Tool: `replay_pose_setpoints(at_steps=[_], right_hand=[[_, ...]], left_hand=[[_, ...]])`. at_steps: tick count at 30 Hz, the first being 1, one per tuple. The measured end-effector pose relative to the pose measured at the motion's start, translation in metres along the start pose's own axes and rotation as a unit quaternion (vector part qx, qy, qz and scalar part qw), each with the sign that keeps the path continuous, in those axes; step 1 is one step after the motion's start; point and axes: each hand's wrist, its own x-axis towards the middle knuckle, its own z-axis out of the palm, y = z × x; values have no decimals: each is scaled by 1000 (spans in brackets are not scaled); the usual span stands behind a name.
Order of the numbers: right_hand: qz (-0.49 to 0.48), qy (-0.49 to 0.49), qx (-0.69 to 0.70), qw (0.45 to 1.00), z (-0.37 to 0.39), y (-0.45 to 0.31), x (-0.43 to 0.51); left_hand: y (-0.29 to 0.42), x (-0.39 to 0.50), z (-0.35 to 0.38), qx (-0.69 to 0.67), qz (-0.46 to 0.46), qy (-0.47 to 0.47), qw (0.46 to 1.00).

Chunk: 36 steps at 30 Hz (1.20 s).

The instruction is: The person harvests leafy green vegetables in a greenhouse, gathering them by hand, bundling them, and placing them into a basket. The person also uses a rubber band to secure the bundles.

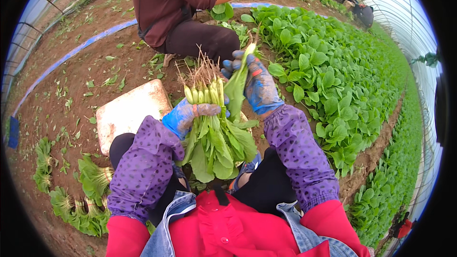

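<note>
My left hand (194, 114), in a soiled blue glove, is closed round a bunch of leafy greens (217, 142). Their pale stems and brown roots point up and away from me, and the leaves hang towards my lap. Just right of the roots, my right hand (255, 78), gloved the same way, grips a single leafy green plant (237, 89) near its root, its leaf trailing down beside the bunch. A growing bed of leafy greens (321, 75) spreads to the right. Tied bunches of greens (94, 178) lie on the soil at the lower left.
A whitish block (132, 110) lies left of my hands. A co-worker (178, 10) in dark clothes and blue gloves sits just ahead, holding greens. Others crouch at the far upper right. A blue strip (75, 59) crosses the soil, where loose leaves are scattered.
</note>
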Motion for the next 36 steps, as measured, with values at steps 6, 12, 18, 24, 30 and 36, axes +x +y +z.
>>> replay_pose_setpoints(at_steps=[6, 12, 18, 24, 30, 36], right_hand=[[-93, 64, -376, 920, 25, 0, -10], [-207, 35, -356, 910, 36, 30, -13], [-151, 33, -422, 893, 48, 29, -18], [-164, -26, -309, 936, 40, 34, -13], [-58, -83, -276, 956, 32, 30, -18], [19, -105, -467, 878, 27, 26, -27]], left_hand=[[-14, 18, -20, -14, 121, 57, 991], [-17, 22, -11, -6, 144, 145, 979], [-34, 27, -5, -11, 276, 155, 948], [-40, 39, 5, -12, 328, 196, 924], [-38, 48, -3, -82, 274, 213, 934], [-23, 37, 16, -47, 138, 259, 955]])
